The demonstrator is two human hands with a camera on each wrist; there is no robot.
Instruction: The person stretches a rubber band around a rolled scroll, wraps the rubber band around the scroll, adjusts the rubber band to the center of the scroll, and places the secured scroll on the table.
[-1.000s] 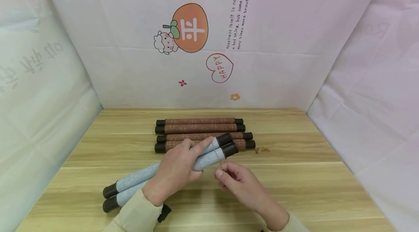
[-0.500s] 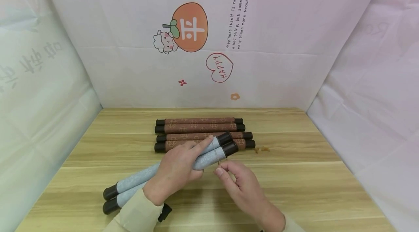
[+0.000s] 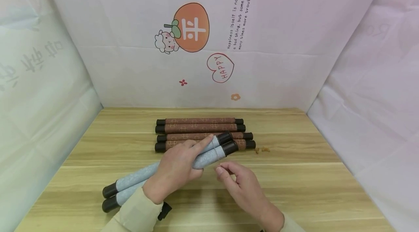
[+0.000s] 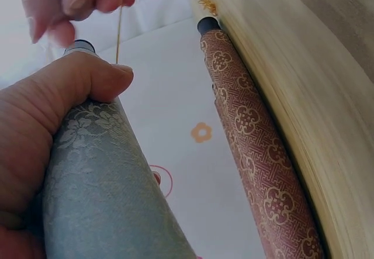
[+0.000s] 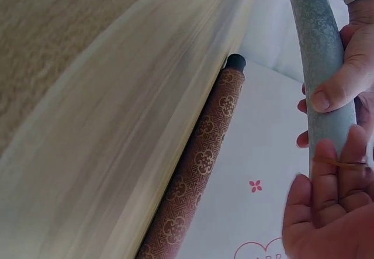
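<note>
A pale blue patterned scroll (image 3: 135,177), rolled from both ends into two side-by-side rolls with black end knobs, lies tilted above the table. My left hand (image 3: 176,168) grips it near its upper right end, thumb laid across a roll in the left wrist view. Just below that end, my right hand (image 3: 243,188) pinches a thin brownish elastic band (image 5: 342,163). The band runs across both rolls close to the black knobs and is pulled taut toward my right fingers. Part of the band behind the rolls is hidden.
Two brown-red patterned scrolls (image 3: 203,127) with black knobs lie in a row behind the blue one. Small orange-brown bands (image 3: 263,149) lie right of them. White printed cloth walls (image 3: 271,79) enclose the wooden table (image 3: 294,188). A black object (image 3: 164,211) shows by my left sleeve.
My right hand has shifted slightly left with its fingers still pinching, and the band now shows as a line across both rolls. The left hand and the blue scroll stay nearly still.
</note>
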